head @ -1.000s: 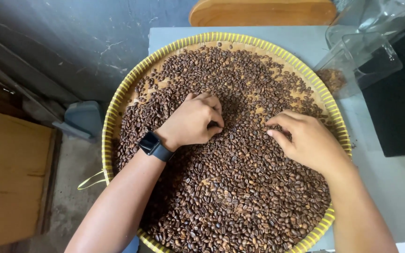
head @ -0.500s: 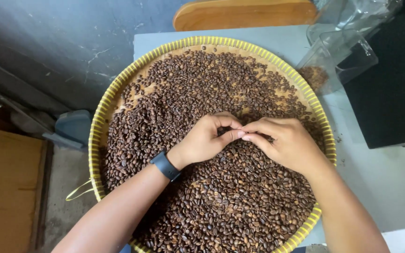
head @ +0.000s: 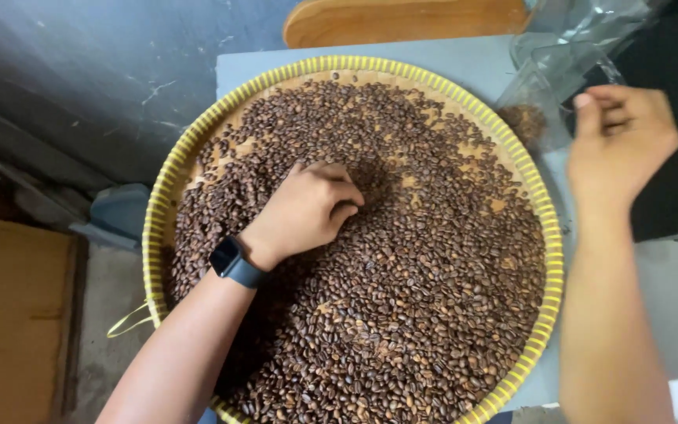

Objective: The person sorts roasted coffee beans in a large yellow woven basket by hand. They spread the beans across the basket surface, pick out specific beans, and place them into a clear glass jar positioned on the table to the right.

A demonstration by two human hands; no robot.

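Resting down in the beans [head: 402, 298], the left hand [head: 308, 210] lay knuckles up near the middle of the tray [head: 160, 206], its grip curled loosely with the fingertips [head: 348, 206] pressed together into the pile; whether a bean was pinched between them could not be told. A dark watch [head: 233, 262] sat on that wrist. And the beans themselves: dark brown, glossy, oval, each with a pale seam down the middle, heaped thick across the lower and right parts of the tray and thinner toward the upper left, where bare woven straw showed through. The tray was round, with a yellow banded rim, and it sat on a grey bench [head: 464, 61], overhanging the near left edge. Over on the right, the right hand [head: 620, 141] was raised off the tray, beyond its rim, with thumb and fingers pinched together; what they held was too small to see. Just beside that hand stood a clear plastic bag [head: 559, 78] with a few beans at the bottom, touching the tray's rim. A black box [head: 672, 204] sat behind the hand, and a wooden board [head: 402, 20] lay past the bench's far edge.
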